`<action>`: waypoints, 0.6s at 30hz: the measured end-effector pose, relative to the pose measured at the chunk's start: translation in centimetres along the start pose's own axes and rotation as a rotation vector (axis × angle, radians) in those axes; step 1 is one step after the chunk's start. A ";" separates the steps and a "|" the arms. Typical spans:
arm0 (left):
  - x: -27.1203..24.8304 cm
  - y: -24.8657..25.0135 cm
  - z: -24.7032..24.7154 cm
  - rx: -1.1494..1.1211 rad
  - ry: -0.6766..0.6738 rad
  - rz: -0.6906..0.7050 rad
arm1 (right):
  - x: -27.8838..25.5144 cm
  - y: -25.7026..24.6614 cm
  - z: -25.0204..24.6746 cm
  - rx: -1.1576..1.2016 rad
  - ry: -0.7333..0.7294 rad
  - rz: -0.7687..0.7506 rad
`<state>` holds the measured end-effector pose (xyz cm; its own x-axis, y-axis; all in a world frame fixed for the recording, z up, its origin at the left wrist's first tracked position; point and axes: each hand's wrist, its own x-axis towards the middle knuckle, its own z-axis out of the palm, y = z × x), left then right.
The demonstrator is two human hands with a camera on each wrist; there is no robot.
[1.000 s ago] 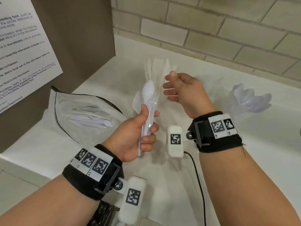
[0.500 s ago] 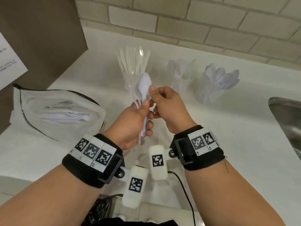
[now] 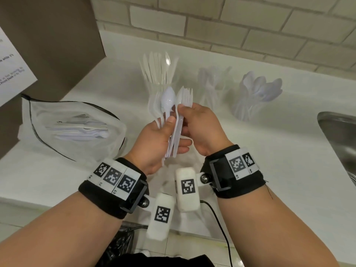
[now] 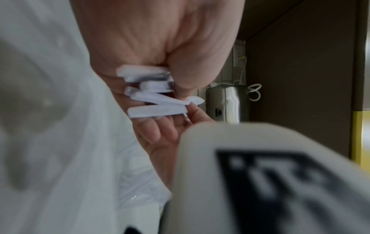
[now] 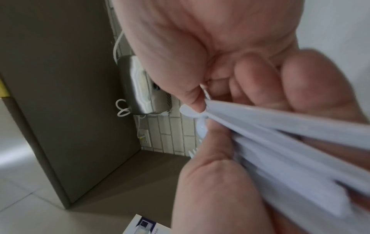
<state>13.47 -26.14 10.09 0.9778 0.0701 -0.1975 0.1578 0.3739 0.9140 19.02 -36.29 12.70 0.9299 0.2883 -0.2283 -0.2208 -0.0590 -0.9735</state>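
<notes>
My left hand [image 3: 154,143] grips a bundle of white plastic cutlery [image 3: 174,132] by the handles, upright over the counter. A spoon [image 3: 168,100] and forks [image 3: 186,96] stick out at its top. My right hand [image 3: 202,124] pinches one fork of the bundle just below its tines. In the right wrist view, the right thumb [image 5: 190,95] presses on a white handle [image 5: 280,126]. The handle ends [image 4: 152,101] show under the left palm in the left wrist view.
Three clear cups stand behind my hands, with knives [image 3: 158,70], forks [image 3: 212,79] and spoons [image 3: 260,89]. A plastic bag [image 3: 63,116] with more cutlery lies at the left, by a brown cabinet side [image 3: 48,45]. A steel sink [image 3: 341,137] is at the right.
My right hand came back from the knife cup to the bundle and took hold of a fork. The forks now stand apart from the spoon.
</notes>
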 end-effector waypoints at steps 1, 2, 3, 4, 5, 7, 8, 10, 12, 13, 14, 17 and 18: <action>0.1 0.0 -0.2 -0.003 0.007 0.008 | 0.0 0.0 0.0 -0.027 0.012 -0.015; 0.2 0.0 -0.4 0.002 0.009 0.014 | 0.0 0.0 0.1 -0.056 0.018 -0.030; 0.2 -0.1 -0.5 0.009 0.005 0.020 | 0.0 0.0 0.1 -0.084 0.022 -0.047; 0.3 -0.2 -0.6 0.014 -0.003 0.027 | 0.0 0.0 0.1 -0.115 0.030 -0.062; 0.3 -0.2 -0.7 0.015 -0.008 0.035 | 0.0 0.0 0.1 -0.143 0.038 -0.072; 0.4 -0.2 -0.6 0.021 -0.005 0.050 | -0.1 -0.2 0.1 -0.164 0.032 -0.071; 0.4 -0.2 -0.5 0.028 0.001 0.061 | -0.2 -0.3 0.1 -0.150 0.022 -0.063; 0.3 0.0 -0.3 0.050 0.009 0.088 | -0.3 -0.5 0.0 -0.104 0.018 -0.043; 0.3 0.0 -0.2 0.077 0.021 0.107 | -0.4 -0.5 0.0 -0.063 0.032 -0.028; 0.4 -0.1 -0.1 0.092 0.032 0.113 | -0.5 -0.5 0.1 -0.046 0.038 -0.028; 0.4 -0.1 -0.1 0.104 0.044 0.116 | -0.5 -0.5 0.1 -0.035 0.043 -0.030; 0.6 -0.3 -0.3 0.107 0.061 0.095 | -0.4 -0.5 0.2 0.014 0.061 -0.027; 0.6 -0.3 -0.4 0.108 0.065 0.087 | -0.4 -0.5 0.2 0.032 0.070 -0.023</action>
<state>13.98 -25.85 9.55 0.9780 0.1587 -0.1356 0.0906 0.2625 0.9607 18.68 -36.19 13.24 0.9529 0.2216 -0.2069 -0.2071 -0.0225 -0.9781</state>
